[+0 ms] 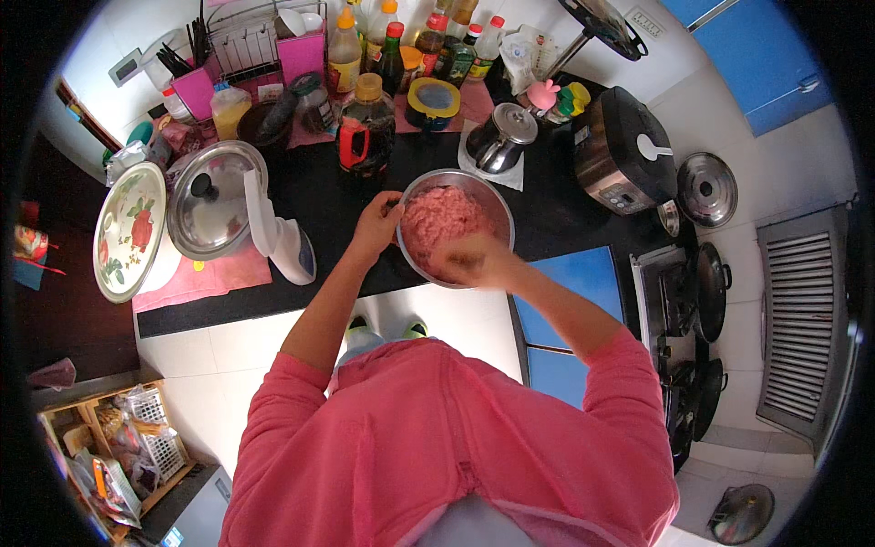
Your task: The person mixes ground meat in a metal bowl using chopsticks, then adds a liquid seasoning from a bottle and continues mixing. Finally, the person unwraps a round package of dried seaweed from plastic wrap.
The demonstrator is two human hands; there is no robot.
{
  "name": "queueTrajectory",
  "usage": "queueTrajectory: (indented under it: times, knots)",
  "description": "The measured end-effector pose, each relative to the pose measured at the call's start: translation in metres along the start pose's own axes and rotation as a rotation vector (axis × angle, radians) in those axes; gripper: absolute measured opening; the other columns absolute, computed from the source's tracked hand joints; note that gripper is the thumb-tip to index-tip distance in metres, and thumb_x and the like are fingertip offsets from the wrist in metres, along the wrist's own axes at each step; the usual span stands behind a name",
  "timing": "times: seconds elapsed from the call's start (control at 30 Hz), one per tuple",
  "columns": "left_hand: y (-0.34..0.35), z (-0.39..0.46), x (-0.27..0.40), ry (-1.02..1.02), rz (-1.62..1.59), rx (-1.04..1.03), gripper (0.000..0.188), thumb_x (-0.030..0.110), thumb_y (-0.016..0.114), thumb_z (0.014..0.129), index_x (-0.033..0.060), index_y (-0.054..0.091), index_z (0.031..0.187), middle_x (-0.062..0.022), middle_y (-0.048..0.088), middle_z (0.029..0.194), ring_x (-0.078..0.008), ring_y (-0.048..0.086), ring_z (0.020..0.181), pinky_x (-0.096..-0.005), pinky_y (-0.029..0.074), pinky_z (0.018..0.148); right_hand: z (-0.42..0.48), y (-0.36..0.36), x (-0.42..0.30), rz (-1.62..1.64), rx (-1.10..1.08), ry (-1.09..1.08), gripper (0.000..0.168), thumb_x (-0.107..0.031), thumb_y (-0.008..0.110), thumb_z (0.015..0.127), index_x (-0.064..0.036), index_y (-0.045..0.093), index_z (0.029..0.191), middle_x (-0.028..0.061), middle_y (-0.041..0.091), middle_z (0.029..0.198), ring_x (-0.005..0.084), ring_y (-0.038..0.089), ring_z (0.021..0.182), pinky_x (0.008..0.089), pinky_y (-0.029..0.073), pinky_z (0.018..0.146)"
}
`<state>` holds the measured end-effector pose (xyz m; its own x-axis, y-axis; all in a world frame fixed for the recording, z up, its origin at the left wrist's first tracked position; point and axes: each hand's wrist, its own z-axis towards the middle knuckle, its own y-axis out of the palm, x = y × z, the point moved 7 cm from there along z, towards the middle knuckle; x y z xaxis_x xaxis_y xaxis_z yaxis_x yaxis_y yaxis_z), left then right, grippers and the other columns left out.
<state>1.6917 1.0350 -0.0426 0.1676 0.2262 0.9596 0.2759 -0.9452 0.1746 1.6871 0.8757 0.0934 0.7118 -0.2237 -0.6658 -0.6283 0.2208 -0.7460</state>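
A stainless steel bowl sits near the front edge of the black countertop, holding pink minced meat. My left hand grips the bowl's left rim. Low in the bowl, on its near right side, my right hand is blurred by motion and reaches over the meat. Its fingers are curled down; whether they hold a tool or only meat cannot be seen. Just beyond the bowl stand a metal pot with a lid and a dark bottle with a red handle.
Left are a glass-topped pan lid, a floral enamel plate and a white spray-shaped appliance. Sauce bottles line the wall. To the right are a rice cooker and a gas stove. A wooden crate stands lower left.
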Motion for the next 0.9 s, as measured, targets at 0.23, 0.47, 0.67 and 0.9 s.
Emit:
queueTrajectory:
  times: [0.23, 0.47, 0.67, 0.9]
  knots:
    - [-0.001, -0.009, 0.004, -0.062, -0.175, 0.016, 0.025, 0.015, 0.055, 0.091, 0.0069, 0.053, 0.114, -0.0046, 0.058, 0.083, -0.0127, 0.058, 0.064, -0.027, 0.051, 0.052, 0.017, -0.002, 0.037, 0.068, 0.144, 0.287, 0.009, -0.005, 0.06, 0.084, -0.007, 0.065, 0.091, 0.0051, 0.067, 0.084, 0.0108, 0.061, 0.078, 0.0257, 0.05, 0.07]
    - [-0.005, -0.012, -0.002, -0.053, -0.122, 0.0, 0.027, 0.021, 0.057, 0.091, 0.0099, 0.053, 0.115, -0.0021, 0.058, 0.083, -0.0116, 0.058, 0.068, -0.0273, 0.051, 0.056, 0.024, -0.005, 0.007, 0.113, 0.273, -0.055, 0.019, -0.024, 0.057, 0.089, -0.007, 0.064, 0.092, 0.0105, 0.068, 0.077, 0.0252, 0.067, 0.068, 0.0336, 0.052, 0.058]
    - [-0.004, -0.014, -0.002, -0.034, -0.122, 0.021, 0.027, 0.021, 0.056, 0.091, 0.01, 0.053, 0.116, -0.0022, 0.057, 0.081, -0.011, 0.057, 0.067, -0.0265, 0.05, 0.055, 0.015, -0.038, 0.039, 0.103, 0.413, 0.22, 0.023, -0.024, 0.057, 0.09, -0.003, 0.065, 0.087, 0.014, 0.067, 0.076, 0.0248, 0.065, 0.062, 0.0335, 0.051, 0.055]
    - [-0.003, -0.018, 0.008, -0.025, -0.12, 0.039, 0.025, 0.02, 0.056, 0.091, 0.0104, 0.054, 0.114, -0.0026, 0.057, 0.08, -0.0109, 0.057, 0.064, -0.0259, 0.05, 0.053, 0.009, -0.065, 0.092, 0.074, 0.426, 0.5, 0.028, -0.031, 0.057, 0.088, -0.005, 0.064, 0.081, 0.0143, 0.065, 0.068, 0.0281, 0.063, 0.06, 0.0364, 0.048, 0.055]
